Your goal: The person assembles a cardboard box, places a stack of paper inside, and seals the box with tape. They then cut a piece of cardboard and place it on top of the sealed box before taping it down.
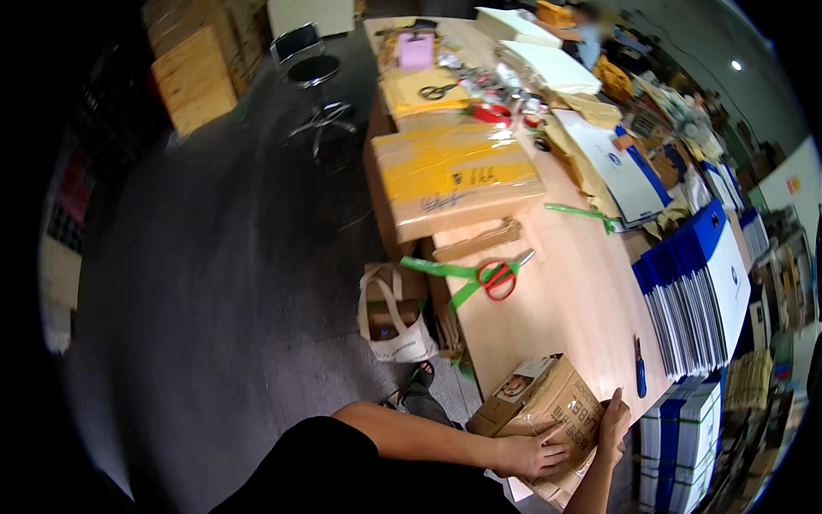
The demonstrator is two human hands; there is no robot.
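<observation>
At the table's near end, a small brown cardboard box [556, 411] with dark print and a picture label sits tilted in front of me. My left hand [535, 454] lies across its printed face, fingers spread. Against the box's right edge rests my right hand [614, 420]; its visible fingers are straight, and the rest are hidden. A blue-handled cutter or similar slim tool [640, 370] lies on the table just beyond the right hand. Farther up, red-handled scissors [497, 279] lie on green strapping [458, 272].
A large taped carton [458, 180] stands across the table [565, 283]. Stacked blue-and-white folders [689, 300] line the right edge. A canvas tote bag [396, 317] is on the floor at left, with a swivel chair [313, 70] farther off. A person [589, 38] is at the far right.
</observation>
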